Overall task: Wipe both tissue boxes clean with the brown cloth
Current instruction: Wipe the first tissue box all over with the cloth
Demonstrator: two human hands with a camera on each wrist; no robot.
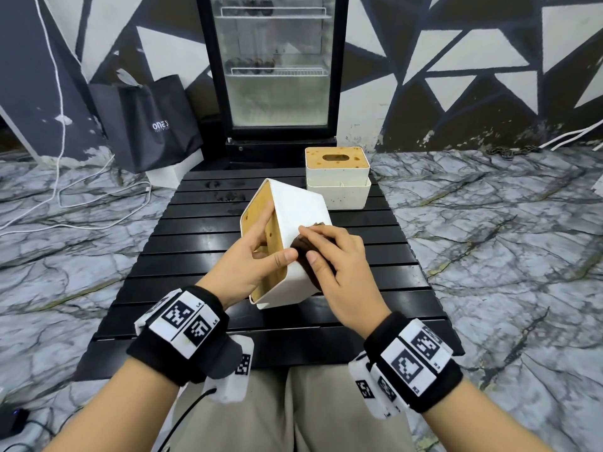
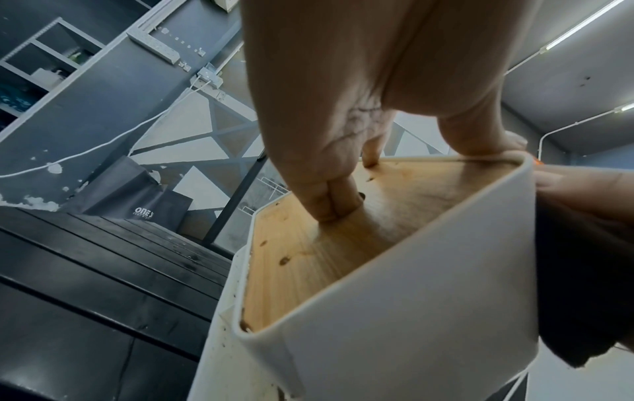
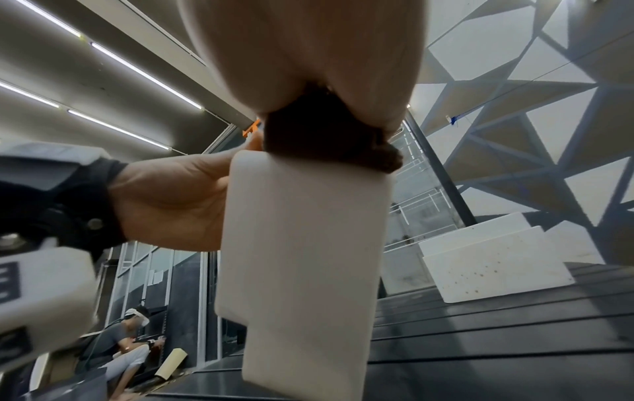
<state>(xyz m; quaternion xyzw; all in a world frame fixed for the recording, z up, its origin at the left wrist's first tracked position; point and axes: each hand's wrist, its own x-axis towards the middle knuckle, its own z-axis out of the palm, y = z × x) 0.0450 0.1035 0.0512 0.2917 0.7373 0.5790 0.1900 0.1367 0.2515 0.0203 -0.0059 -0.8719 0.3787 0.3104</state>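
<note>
A white tissue box [image 1: 295,207] with a wooden lid stands tipped on its side on the black slatted table [image 1: 195,243], lid facing left. My left hand [image 1: 257,256] grips it, thumb over the top edge and fingers [image 2: 329,206] curled into the lid's slot. My right hand [image 1: 329,256] holds the brown cloth [image 1: 301,244] bunched against the box's white side wall [image 3: 301,244]. A second white tissue box [image 1: 337,177], its wooden lid speckled with brown spots, stands upright at the table's far right, also seen in the right wrist view [image 3: 494,260].
A glass-door fridge [image 1: 277,70] stands behind the table, with a dark shopping bag [image 1: 146,122] to its left. White cables [image 1: 65,197] trail over the marble floor. In the right wrist view a person [image 3: 127,344] sits in the background.
</note>
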